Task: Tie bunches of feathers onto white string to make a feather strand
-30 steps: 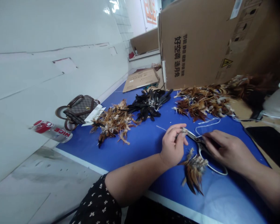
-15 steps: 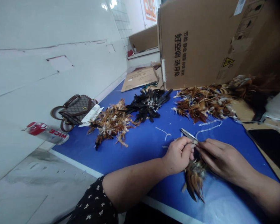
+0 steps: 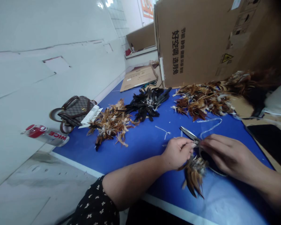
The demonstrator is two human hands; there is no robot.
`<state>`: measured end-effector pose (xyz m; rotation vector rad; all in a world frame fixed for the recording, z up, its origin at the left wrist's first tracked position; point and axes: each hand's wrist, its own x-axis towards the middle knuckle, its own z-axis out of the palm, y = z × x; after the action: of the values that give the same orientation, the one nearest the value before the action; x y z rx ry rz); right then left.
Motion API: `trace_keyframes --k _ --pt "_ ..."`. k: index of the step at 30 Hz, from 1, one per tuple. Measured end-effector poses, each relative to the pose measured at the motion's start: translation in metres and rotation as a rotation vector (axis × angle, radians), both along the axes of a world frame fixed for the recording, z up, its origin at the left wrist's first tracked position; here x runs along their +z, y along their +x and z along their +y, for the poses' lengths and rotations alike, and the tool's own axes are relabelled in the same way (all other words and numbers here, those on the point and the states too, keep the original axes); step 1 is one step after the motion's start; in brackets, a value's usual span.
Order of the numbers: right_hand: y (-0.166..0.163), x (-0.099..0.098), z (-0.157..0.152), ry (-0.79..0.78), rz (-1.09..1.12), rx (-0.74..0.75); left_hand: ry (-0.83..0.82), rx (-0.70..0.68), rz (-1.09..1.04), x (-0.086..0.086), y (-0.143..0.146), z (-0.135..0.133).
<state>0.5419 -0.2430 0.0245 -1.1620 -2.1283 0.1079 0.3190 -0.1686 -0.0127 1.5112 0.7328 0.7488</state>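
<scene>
My left hand (image 3: 178, 153) is closed in a pinch at the tied top of a feather bunch (image 3: 194, 176). The brown, black and grey feathers hang down below its fingers. My right hand (image 3: 226, 153) is closed beside it, fingertips pinching a thin white string (image 3: 212, 124) close to the left fingertips; the exact grip is partly hidden. A pair of scissors (image 3: 188, 132) lies under and between both hands, blades toward the upper left. Its dark handle loop shows beneath my right palm.
Piles of brown feathers (image 3: 113, 123), black feathers (image 3: 148, 103) and reddish-brown feathers (image 3: 201, 101) lie across the blue table (image 3: 135, 148). A handbag (image 3: 76, 111) and a red-capped bottle (image 3: 46, 135) are at left. A large cardboard box (image 3: 201, 47) stands behind; a black phone-like slab (image 3: 269, 143) lies right.
My right hand has shifted slightly away from the left fingertips, and more of the scissors' handle loop shows below it. My left hand keeps its pinch. The view has moved slightly.
</scene>
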Motion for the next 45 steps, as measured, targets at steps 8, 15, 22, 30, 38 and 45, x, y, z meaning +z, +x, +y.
trace_keyframes --k 8,15,22,30,38,45 --pt "0.000 0.005 -0.002 -0.022 0.045 0.056 0.577 -0.291 0.161 0.004 -0.008 0.003" --pt "-0.007 0.010 -0.005 0.080 0.124 0.033 0.216 -0.192 0.077 -0.005 -0.004 -0.004" --pt "0.003 0.002 0.002 0.227 0.057 -0.121 -0.241 0.276 -0.143 0.015 -0.001 0.009" --pt "0.004 -0.009 0.010 0.172 -0.223 -0.163 -0.123 0.397 -0.279 0.035 -0.006 0.003" --pt "0.013 -0.015 0.009 0.119 -0.293 -0.367 -0.020 0.440 -0.310 0.036 -0.010 0.008" --pt "0.012 -0.018 0.008 0.135 -0.291 -0.661 0.012 0.399 -0.344 0.034 -0.010 0.003"
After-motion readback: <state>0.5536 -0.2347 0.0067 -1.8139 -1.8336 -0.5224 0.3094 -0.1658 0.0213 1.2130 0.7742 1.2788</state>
